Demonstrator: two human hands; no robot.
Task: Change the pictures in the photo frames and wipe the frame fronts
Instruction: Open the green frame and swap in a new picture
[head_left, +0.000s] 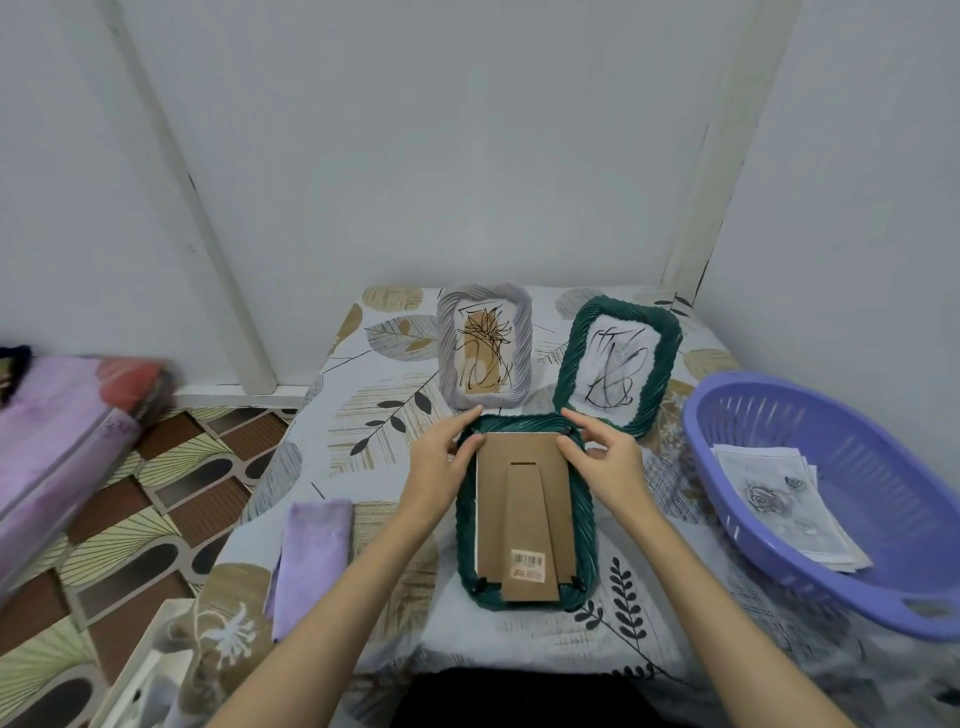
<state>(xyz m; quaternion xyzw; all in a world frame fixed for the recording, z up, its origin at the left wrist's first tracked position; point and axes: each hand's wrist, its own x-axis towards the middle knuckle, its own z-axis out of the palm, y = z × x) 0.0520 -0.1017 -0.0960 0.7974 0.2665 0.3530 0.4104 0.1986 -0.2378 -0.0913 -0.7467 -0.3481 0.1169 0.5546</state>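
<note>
Currently green frame (524, 519) lies face-down so its backing board (522, 499) is reachable; left hand (441, 457) and right hand (602, 457) fingertips pinch the far corner clips.

Plain pale grey walls (467, 130) close in the corner, with two white vertical strips (208, 234) running down them to a white skirting (234, 400). The floor (156, 493) is tiled in brown, black and cream fan patterns. A table (363, 415) under a leaf-printed cloth stands against the wall. At left sits a bed (47, 431) with purple bedding. Light is soft and even.
</note>
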